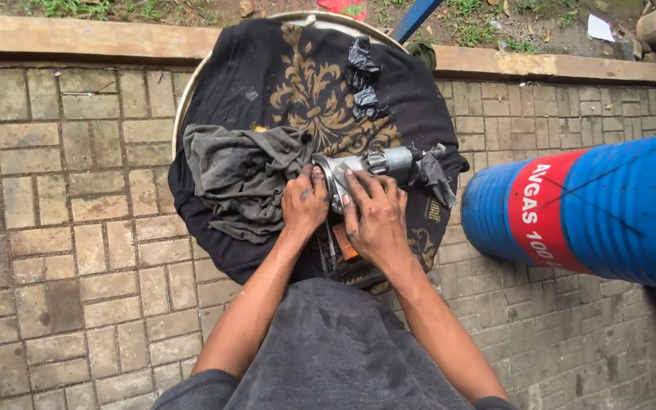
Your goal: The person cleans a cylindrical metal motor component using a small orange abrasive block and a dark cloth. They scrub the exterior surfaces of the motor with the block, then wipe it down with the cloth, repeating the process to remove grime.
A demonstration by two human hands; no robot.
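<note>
Near the middle of the frame, both hands, left hand (303,203) and right hand (373,216), clamp their fingers on the metal part (366,168) lying on the black cloth (282,76), which might slip off if greasy fingers loosen.

Soft even daylight, faint shadows, sharp focus, slight edge distortion.
</note>
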